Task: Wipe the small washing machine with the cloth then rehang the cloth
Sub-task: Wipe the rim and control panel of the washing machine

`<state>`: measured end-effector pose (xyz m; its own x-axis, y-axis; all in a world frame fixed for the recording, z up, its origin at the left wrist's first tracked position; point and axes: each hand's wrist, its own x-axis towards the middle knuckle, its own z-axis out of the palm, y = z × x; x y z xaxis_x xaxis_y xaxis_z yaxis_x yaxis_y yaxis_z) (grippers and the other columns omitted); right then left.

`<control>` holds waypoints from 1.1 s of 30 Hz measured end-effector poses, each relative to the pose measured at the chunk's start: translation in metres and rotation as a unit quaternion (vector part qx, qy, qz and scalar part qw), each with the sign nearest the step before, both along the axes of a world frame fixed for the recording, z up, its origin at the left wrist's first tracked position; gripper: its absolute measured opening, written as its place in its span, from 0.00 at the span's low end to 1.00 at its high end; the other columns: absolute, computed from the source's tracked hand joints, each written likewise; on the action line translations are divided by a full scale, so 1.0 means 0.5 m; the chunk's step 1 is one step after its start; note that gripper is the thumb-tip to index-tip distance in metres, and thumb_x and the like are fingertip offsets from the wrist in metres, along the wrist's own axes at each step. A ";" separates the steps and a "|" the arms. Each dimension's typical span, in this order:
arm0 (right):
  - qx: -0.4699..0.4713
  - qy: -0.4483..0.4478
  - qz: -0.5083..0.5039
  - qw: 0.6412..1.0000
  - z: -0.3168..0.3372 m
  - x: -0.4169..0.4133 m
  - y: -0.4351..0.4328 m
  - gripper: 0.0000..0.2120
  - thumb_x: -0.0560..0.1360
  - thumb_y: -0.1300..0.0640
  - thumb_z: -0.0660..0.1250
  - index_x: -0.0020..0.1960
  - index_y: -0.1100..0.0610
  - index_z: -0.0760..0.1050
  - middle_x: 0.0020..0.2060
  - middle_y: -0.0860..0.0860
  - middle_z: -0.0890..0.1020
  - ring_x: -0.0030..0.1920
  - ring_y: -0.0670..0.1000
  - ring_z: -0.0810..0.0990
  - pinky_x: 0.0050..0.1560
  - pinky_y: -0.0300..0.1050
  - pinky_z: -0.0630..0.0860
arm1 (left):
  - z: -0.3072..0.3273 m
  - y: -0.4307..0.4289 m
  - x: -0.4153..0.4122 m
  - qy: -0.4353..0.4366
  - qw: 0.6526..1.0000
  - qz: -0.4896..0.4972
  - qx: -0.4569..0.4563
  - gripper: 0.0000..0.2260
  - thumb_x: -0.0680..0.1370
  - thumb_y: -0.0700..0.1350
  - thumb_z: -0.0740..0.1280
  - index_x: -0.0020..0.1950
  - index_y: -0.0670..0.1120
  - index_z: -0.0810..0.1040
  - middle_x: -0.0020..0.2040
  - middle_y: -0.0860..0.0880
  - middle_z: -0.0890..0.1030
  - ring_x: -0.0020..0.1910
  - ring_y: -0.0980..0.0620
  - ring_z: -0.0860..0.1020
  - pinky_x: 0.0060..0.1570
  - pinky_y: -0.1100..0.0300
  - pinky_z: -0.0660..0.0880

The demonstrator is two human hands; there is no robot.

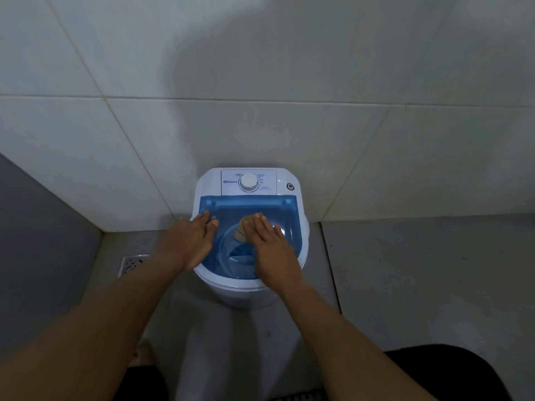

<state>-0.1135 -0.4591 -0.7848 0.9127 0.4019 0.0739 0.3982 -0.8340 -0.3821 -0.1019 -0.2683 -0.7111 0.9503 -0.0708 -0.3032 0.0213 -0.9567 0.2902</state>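
A small white washing machine (292, 180) with a see-through blue lid (249, 205) stands on the floor against the tiled wall. A white dial (249, 181) sits on its back panel. My right hand (270, 244) lies flat on the lid, pressing a small tan cloth (242, 227) under its fingers; only part of the cloth shows. My left hand (189, 241) rests on the lid's left edge, fingers together, holding nothing.
A metal floor drain (131, 263) lies left of the machine. Grey wall panel on the far left, white wall tiles behind. My bare foot (143, 353) shows at the bottom, with dark clothing (440, 371) at bottom right.
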 end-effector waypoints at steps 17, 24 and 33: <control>0.029 -0.025 0.001 0.999 -0.011 -0.067 0.144 0.31 0.70 0.62 0.67 0.73 0.57 0.66 0.73 0.57 0.69 0.75 0.57 0.62 0.72 0.64 0.61 | 0.012 0.011 0.030 0.040 0.998 0.026 -0.036 0.26 0.83 0.56 0.42 0.64 0.44 0.73 0.57 0.36 0.80 0.54 0.39 0.77 0.58 0.46 0.73; -0.006 -0.059 0.057 0.997 -0.008 -0.073 0.064 0.32 0.68 0.65 0.61 0.72 0.59 0.67 0.72 0.57 0.70 0.74 0.58 0.64 0.72 0.67 0.54 | 0.000 0.015 0.025 0.041 0.997 0.037 -0.052 0.28 0.82 0.58 0.41 0.68 0.44 0.71 0.60 0.36 0.78 0.54 0.39 0.78 0.57 0.48 0.73; -0.001 -0.042 -0.098 0.994 -0.008 -0.100 -0.079 0.36 0.66 0.72 0.65 0.73 0.59 0.65 0.74 0.59 0.66 0.75 0.59 0.59 0.74 0.58 0.52 | 0.005 0.003 0.018 0.057 0.996 0.048 -0.050 0.27 0.83 0.57 0.40 0.77 0.47 0.59 0.74 0.40 0.68 0.68 0.40 0.71 0.67 0.48 0.67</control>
